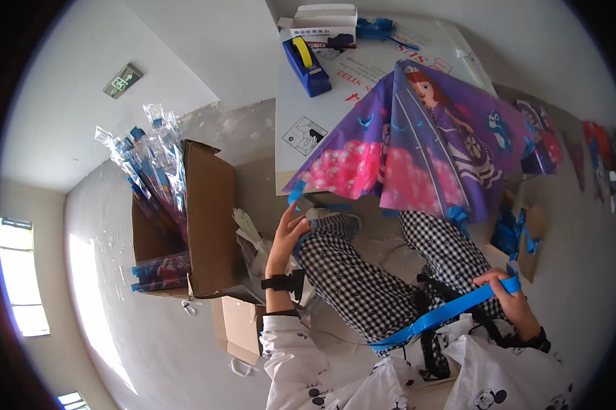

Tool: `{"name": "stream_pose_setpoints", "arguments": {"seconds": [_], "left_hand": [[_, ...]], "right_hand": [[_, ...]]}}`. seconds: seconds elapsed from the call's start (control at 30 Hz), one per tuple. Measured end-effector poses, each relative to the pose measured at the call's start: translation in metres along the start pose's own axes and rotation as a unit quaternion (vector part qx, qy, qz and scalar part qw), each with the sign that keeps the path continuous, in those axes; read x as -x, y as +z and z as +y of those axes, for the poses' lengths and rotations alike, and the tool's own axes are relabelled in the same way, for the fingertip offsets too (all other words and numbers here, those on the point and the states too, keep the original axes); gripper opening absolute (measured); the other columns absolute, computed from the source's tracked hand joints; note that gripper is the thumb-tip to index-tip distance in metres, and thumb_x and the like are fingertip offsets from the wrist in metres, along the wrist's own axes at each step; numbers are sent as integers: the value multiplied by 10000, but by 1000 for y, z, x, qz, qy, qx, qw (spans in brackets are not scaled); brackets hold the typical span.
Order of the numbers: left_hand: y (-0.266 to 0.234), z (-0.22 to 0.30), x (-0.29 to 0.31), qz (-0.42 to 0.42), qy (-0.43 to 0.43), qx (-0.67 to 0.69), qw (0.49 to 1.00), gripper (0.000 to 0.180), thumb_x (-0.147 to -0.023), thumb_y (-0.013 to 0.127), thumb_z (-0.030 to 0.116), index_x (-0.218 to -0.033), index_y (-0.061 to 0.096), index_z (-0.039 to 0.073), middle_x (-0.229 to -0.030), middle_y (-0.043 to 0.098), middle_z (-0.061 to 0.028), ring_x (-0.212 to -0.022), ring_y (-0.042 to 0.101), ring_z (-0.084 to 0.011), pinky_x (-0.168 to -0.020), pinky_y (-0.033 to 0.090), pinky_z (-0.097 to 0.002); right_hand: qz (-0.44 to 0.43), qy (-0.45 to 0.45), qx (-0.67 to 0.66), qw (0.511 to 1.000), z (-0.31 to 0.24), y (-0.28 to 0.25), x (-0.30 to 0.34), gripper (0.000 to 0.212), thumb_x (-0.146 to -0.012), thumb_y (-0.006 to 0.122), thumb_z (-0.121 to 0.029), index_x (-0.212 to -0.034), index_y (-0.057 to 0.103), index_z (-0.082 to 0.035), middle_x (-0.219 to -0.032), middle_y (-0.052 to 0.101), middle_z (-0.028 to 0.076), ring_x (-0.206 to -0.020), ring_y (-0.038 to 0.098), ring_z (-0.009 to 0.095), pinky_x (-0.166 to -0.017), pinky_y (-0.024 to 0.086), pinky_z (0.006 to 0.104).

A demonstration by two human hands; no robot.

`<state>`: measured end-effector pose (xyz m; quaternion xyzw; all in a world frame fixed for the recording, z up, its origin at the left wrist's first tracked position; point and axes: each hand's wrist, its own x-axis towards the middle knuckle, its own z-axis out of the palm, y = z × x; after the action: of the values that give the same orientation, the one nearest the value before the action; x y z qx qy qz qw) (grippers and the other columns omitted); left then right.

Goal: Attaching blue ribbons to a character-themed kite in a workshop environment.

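Observation:
A purple kite [417,147] with a cartoon princess and pink balls printed on it lies over the near side of the table, its lower part hanging above my knees. Thin pale rods run along its middle. My left hand [287,236] is at its left corner, index finger stretched up to a small blue tab [296,192] there and the other fingers loosely apart. A long blue ribbon [451,311] slants across my lap. My right hand [509,297] is closed around its upper end, beside my right knee.
The table [308,109] bears a blue tape dispenser [306,68] and a small white box [321,27]. To my left a tall carton [212,225] holds several wrapped kites [154,164]. An open carton [540,232] with blue pieces stands at the right, near more hanging kites [543,137].

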<state>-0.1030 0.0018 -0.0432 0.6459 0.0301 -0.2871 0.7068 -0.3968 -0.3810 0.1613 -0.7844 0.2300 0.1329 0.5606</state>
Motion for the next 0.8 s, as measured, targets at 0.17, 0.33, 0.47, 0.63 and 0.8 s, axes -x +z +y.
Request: {"name": "stream_pose_setpoints", "arguments": {"seconds": [0.17,0.33,0.47,0.63,0.8], "left_hand": [[-5,13,4,-80,23,-104,991,758,-930,653,86,-1556,230,151,-1158,666,-165,-1065,625,-170,-974,453,-299],[-27,30,8,7,51,130,990,672,-904,591,-7,-1511,319,88,-971,676,-111,-914,640,-152,-804,508,-274],[-125,4,35,-63,97,390,913,465,-945,542,97,-1398,458,35,-946,662,-84,-800,632,-161,-710,515,-254],[-136,-3,85,484,149,96,857,505,-864,612,47,-1348,476,3,-1118,608,-113,-972,604,-213,-833,515,-321],[-34,20,112,507,248,-220,795,464,-845,597,-9,-1303,523,0,-1268,568,-121,-1083,570,-247,-922,474,-366]], "right_hand": [[47,28,-37,998,9,-5,21,366,-1065,398,-293,-1035,665,-44,-978,687,70,-848,612,113,-697,457,245],[86,2,-67,994,23,-12,34,387,-1062,400,-315,-1021,667,-38,-953,692,76,-870,647,147,-742,495,272],[93,-16,-85,992,29,-20,42,396,-1062,394,-323,-1022,666,-38,-968,695,83,-886,658,165,-752,505,287],[104,-74,-118,985,52,-35,50,394,-1063,392,-322,-1020,668,-44,-958,691,70,-858,649,147,-725,494,273],[118,-26,-126,985,78,-58,63,385,-1063,402,-325,-1040,653,-34,-871,635,36,-658,535,68,-569,430,213]]}}
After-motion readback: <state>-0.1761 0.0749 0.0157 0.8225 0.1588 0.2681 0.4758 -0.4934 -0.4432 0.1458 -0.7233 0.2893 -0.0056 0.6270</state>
